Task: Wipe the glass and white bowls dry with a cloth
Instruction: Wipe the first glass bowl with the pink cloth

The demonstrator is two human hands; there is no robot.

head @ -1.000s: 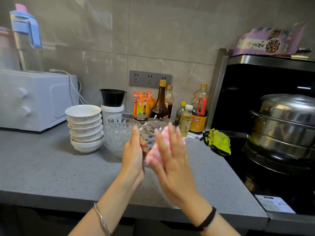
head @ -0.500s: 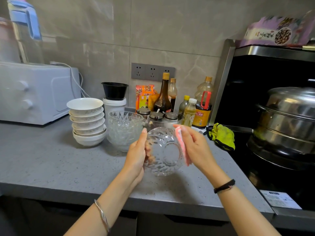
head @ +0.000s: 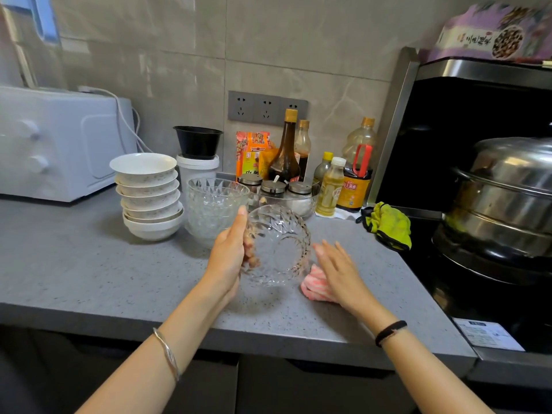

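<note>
Head view: the left hand (head: 227, 258) grips a cut-glass bowl (head: 277, 246) tipped on edge over the grey speckled table (head: 89, 279). Its round face is toward the camera and the fingers show through the faceted wall. The right hand (head: 340, 273) lies flat, fingers straight, on a pink striped cloth (head: 313, 286) just beside the bowl.

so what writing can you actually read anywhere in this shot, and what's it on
Nothing reads clearly enough to quote.
Purple packet on top of the hood: large dark Chinese characters, too blurred to read.
Dark bottle with the red handle: red Chinese characters on an orange label, too small to read.
Orange packet by the wall: a printed label, blurred.
White sticker at the lower right: fine print, too small to read.
</note>
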